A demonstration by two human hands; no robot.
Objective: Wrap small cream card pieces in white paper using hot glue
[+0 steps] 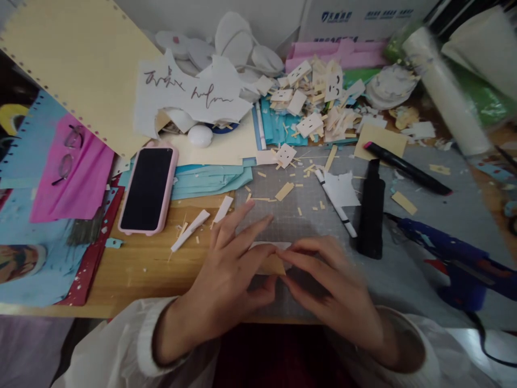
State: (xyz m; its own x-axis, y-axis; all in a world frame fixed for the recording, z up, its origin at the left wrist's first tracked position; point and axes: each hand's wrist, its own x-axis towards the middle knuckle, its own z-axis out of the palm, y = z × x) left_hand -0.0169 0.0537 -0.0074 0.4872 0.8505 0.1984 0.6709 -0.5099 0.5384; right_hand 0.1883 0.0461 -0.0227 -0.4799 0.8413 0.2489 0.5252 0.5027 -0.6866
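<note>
Near the front edge of the grey cutting mat, a small tan paper piece (271,265) is pinched between the fingertips of both hands. My left hand (238,267) holds its left and upper side with thumb and index finger, the other fingers spread. My right hand (333,285) grips its right corner with thumb and fingers, slightly blurred. A whitish strip shows behind the tan piece, partly covered by the fingers. Beyond the hands, small tan scraps (285,191) are scattered on the mat (299,221).
A black cutter (371,210), a marker (407,168) and a blue glue gun (456,258) lie right. At left are a phone (147,189), glasses (67,161) on pink paper and rolled white papers (189,230). Paper pieces with drawn faces (310,125) are heaped at the back.
</note>
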